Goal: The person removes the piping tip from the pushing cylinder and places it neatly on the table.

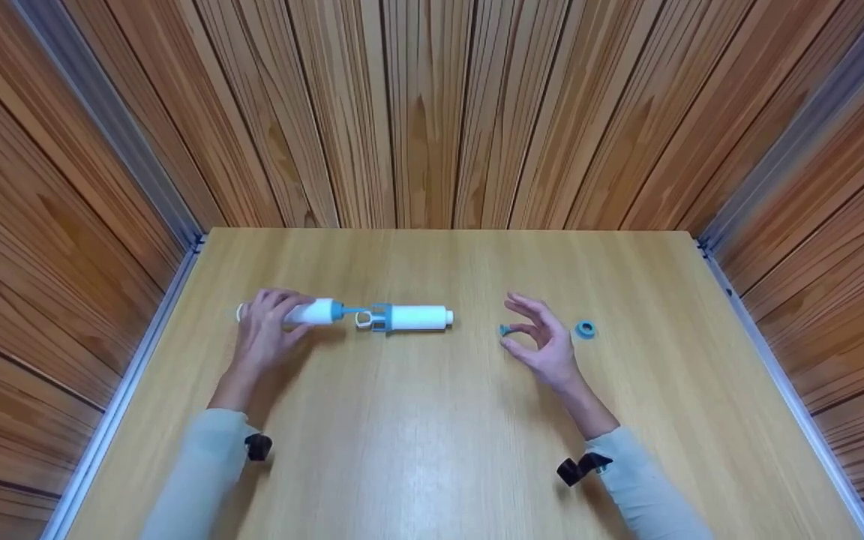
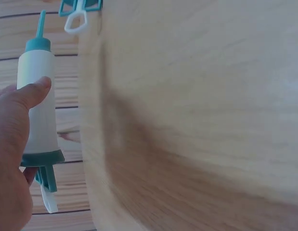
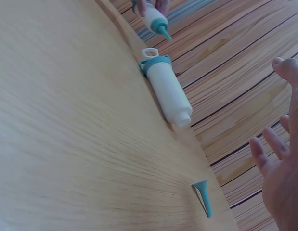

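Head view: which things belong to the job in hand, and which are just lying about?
Belong to the job, likely:
white tube gripped by the left hand
small teal nozzle near the right hand

Lying about, though possibly parts of it:
second white tube
teal ring

Behind the pale wood tabletop (image 1: 417, 262) rises a back wall (image 1: 424, 112) of streaked planks; plank walls (image 1: 34, 247) flank its left and right. Metal strips (image 1: 132, 335) line its sides; soft glare (image 1: 417, 442) whitens its near middle.
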`<state>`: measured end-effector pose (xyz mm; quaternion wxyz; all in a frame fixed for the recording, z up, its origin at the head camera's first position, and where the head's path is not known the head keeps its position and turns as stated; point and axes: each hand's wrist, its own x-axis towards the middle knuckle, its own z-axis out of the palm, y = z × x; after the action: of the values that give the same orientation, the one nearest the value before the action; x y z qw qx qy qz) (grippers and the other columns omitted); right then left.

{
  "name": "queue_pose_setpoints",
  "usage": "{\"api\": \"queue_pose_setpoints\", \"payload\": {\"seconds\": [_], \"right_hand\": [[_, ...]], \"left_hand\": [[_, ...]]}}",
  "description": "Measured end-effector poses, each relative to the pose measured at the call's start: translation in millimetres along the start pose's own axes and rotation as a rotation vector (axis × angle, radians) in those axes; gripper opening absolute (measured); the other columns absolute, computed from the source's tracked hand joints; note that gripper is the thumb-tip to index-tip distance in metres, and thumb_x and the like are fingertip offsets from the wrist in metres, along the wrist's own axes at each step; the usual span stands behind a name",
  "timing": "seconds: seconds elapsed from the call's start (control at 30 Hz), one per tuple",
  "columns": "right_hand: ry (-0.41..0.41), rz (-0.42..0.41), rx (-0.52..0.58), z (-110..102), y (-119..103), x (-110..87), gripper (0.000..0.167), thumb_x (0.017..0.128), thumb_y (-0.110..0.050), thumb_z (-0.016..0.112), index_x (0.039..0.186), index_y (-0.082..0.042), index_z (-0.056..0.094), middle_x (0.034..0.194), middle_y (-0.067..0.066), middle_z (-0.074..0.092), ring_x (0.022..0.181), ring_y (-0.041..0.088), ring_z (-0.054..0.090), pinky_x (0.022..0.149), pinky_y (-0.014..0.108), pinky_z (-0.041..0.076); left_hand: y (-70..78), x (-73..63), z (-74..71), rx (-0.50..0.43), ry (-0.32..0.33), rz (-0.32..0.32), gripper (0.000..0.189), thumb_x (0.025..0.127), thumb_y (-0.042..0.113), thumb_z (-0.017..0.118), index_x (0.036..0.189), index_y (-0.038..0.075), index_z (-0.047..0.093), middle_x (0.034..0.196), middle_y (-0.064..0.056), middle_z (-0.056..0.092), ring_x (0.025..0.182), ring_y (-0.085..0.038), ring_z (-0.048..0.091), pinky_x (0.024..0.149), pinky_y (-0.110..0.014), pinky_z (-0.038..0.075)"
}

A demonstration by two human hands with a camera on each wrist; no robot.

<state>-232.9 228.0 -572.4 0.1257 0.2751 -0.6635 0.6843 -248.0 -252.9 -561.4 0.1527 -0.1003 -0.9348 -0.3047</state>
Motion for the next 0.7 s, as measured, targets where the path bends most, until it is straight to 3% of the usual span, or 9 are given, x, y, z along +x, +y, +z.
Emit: {"api": "queue_pose_setpoints", "payload": {"seconds": [0.4,0.7], "right_hand": [[-0.053,0.036,-0.053,9,-6,-1.7,0.073,0.090,0.021,0.077,0.157,0.015,0.050,0.162,-0.004,0.062,0.151,0.018,0.063,0.111,0.032,0.063],[-0.077,0.022,-0.054,14,-7,-1.4,0.074,0.089,0.022,0.077,0.157,0.013,0.051,0.163,0.027,0.059,0.151,0.016,0.064,0.113,0.030,0.062]], "left_hand": [[29.4,-2.6,8.9,0.001,0.072,0.099,0.041,0.091,0.017,0.096,0.130,0.016,0.082,0.136,-0.016,0.075,0.132,-0.042,0.063,0.111,-0.062,0.047],[50.7,-3.1,13.6,-0.001,0.080,0.174,0.043,0.090,0.018,0.097,0.130,0.015,0.081,0.133,-0.017,0.076,0.128,-0.043,0.064,0.106,-0.064,0.049]]}}
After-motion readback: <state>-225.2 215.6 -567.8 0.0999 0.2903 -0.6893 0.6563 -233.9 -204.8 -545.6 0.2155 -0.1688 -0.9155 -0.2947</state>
